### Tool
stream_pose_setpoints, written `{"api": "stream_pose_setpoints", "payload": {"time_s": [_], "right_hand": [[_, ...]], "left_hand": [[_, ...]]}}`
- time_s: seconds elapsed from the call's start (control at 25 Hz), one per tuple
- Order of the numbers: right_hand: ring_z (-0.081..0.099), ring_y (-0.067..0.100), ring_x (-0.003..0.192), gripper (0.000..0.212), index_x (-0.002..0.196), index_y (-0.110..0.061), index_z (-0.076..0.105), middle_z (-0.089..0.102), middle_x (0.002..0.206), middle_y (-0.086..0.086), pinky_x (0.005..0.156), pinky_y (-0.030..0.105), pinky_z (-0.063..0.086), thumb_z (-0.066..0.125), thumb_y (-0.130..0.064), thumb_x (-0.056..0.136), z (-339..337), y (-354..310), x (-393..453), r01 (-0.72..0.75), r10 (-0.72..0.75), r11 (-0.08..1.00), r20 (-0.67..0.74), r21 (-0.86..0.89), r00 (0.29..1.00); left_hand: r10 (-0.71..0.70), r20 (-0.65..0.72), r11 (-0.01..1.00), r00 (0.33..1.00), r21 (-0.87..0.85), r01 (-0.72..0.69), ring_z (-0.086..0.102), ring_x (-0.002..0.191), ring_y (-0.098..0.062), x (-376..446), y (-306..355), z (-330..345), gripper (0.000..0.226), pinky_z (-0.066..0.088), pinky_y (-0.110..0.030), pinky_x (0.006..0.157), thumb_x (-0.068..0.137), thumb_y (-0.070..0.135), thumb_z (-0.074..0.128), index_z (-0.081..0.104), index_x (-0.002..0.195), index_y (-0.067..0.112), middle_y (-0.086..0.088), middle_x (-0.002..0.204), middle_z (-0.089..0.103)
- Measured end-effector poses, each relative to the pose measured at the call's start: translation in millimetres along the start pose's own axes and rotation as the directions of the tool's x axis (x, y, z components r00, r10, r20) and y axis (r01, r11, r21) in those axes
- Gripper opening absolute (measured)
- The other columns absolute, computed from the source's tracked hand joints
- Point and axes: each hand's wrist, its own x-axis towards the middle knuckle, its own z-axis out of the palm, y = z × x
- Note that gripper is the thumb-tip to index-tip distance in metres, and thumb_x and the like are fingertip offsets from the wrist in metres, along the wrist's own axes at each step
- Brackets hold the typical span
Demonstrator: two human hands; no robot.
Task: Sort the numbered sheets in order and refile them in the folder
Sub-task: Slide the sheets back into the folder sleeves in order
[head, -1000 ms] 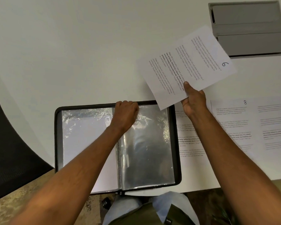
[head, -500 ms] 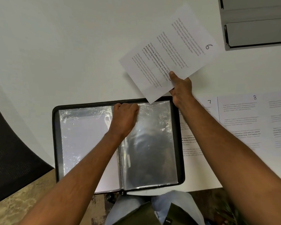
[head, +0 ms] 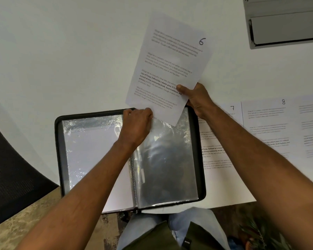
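1. Nearest the person, the open folder (head: 105, 159) lies at the desk (head: 61, 51) edge, its spiral spine running from 6 to 12 o'clock; the left page holds a white sheet, while the right sleeve (head: 166, 159) looks dark and probably unfilled.
2. At the sleeve's top edge, the left hand (head: 136, 126) is clenched on the plastic beside the spine, seemingly pinching the mouth open; the fingertips are tucked under, so whether the pocket is actually parted cannot be told.
3. Just past that edge, the right hand (head: 195, 98) grasps sheet 6 (head: 170, 65) at its lower right side, thumb on top.
4. The sheet's long axis tilts from 6 toward 1 o'clock, slightly off the sleeve's 12-to-6 line; its lowest corner overlaps the sleeve top, just at 3 o'clock of the left hand. The coming move likely turns on squaring that tilt and sliding toward 6 o'clock.
5. At 3 o'clock of the folder, sheet 7 (head: 222, 134) lies partly under the right forearm, sheet 8 (head: 267, 123) beyond it, and a further sheet is cut off by the frame.
6. Farthest, at 1 o'clock, a grey tray (head: 285, 29) is cropped.
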Motion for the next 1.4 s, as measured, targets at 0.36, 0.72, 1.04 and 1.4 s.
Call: {"api": "stream_pose_setpoints", "payload": {"time_s": [0.36,0.72,1.04,1.4], "right_hand": [[0.074,0.014,0.102,0.036,0.125,-0.016,0.066,0.075,0.115,-0.001,0.084,0.031,0.06,0.077,-0.015,0.09,-15,-6,2,0.027,0.025,0.963,0.189,-0.269,0.982],[0.075,0.007,0.093,0.043,0.135,-0.013,0.062,0.074,0.112,-0.005,0.068,0.024,0.059,0.074,-0.014,0.093,-24,-19,6,0.019,0.062,0.948,0.246,-0.317,0.967],[0.075,0.012,0.099,0.039,0.128,-0.022,0.065,0.076,0.112,-0.006,0.073,0.029,0.061,0.077,-0.019,0.091,-26,-22,10,0.001,0.096,0.943,0.272,-0.333,0.957],[0.072,0.018,0.108,0.046,0.125,-0.025,0.067,0.076,0.116,-0.003,0.087,0.039,0.062,0.08,-0.029,0.081,-26,-31,15,0.0,0.119,0.922,0.284,-0.386,0.951]], "left_hand": [[-0.001,-0.006,1.0,1.0,-0.019,0.0,0.052,0.085,-0.02,5,-4,-1,0.014,0.026,-0.037,0.081,0.101,0.019,0.051,0.06,0.091,0.022,0.008,0.086,0.055],[-0.071,0.036,0.996,0.997,0.063,0.069,0.053,0.099,-0.02,8,-29,-15,0.015,0.018,-0.04,0.084,0.101,0.037,0.053,0.064,0.093,0.029,0.013,0.089,0.058],[-0.211,-0.005,0.975,0.977,0.066,0.211,0.047,0.094,-0.018,12,-35,-18,0.016,0.016,-0.037,0.083,0.097,0.024,0.045,0.062,0.098,0.023,0.006,0.094,0.061],[-0.495,0.229,0.63,0.838,-0.57,0.528,0.063,0.097,-0.016,35,-58,-25,0.026,0.048,-0.019,0.077,0.1,0.014,0.06,0.067,0.125,0.013,-0.001,0.107,0.066]]}}
